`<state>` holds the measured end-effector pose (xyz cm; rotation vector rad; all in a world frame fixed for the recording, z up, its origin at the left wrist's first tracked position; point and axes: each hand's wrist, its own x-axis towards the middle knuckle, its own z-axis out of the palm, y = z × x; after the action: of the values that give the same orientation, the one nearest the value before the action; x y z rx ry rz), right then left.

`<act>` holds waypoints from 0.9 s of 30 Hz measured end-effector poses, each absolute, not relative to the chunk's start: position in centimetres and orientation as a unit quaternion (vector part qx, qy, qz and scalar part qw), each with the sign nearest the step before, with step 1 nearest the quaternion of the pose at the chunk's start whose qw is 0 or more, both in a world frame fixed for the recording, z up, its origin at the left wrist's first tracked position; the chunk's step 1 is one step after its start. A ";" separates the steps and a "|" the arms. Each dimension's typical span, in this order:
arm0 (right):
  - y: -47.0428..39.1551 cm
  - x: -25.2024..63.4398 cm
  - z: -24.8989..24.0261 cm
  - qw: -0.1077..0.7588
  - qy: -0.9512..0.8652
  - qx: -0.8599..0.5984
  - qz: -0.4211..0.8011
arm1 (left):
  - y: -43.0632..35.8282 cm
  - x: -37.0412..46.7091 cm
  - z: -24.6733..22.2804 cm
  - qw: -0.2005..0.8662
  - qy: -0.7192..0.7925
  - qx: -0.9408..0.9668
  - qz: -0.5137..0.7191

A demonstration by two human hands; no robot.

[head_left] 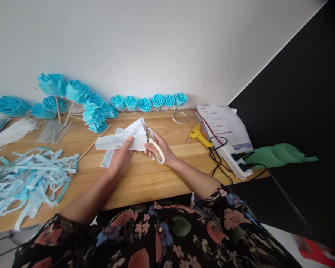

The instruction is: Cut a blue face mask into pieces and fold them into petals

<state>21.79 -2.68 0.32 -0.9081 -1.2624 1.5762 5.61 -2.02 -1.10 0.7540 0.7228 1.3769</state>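
Observation:
Pale blue-white strips of sheet material (114, 141) are pinched in my left hand (122, 158), its thumb lying on top and its fingers beneath. My right hand (159, 148) grips white-handled scissors (159, 153) by their loops. The scissors' blades point away from me and lie at the right end of the strips. Whether the blades are fully closed I cannot tell. Both hands are above the wooden table, close together. Part of a strip hangs below the others, left of my left hand.
Blue paper flowers (93, 111) line the wall. Cut strips (33, 182) pile at the left, near white stamens (12, 134). A tape roll (180, 117), yellow glue gun (200, 136), papers (223, 123), cables and a power strip (234, 162) are at the right.

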 end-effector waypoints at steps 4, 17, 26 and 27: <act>-2.8 21.8 0.5 0.445 -0.510 -0.375 0.634 | -2.1 5.6 -1.0 0.653 0.320 0.330 0.602; -2.8 21.9 0.5 0.449 -0.505 -0.378 0.633 | -2.2 5.7 -0.6 0.642 0.345 0.326 0.602; -2.6 21.8 0.1 0.448 -0.492 -0.377 0.645 | -2.1 5.7 -0.7 0.643 0.334 0.323 0.609; -2.6 21.8 0.1 0.446 -0.491 -0.376 0.647 | -2.1 5.7 -0.6 0.643 0.332 0.326 0.608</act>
<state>21.79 -2.56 0.06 -0.9312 -1.2160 1.6015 5.72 -2.11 -0.61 0.7420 0.7570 1.3854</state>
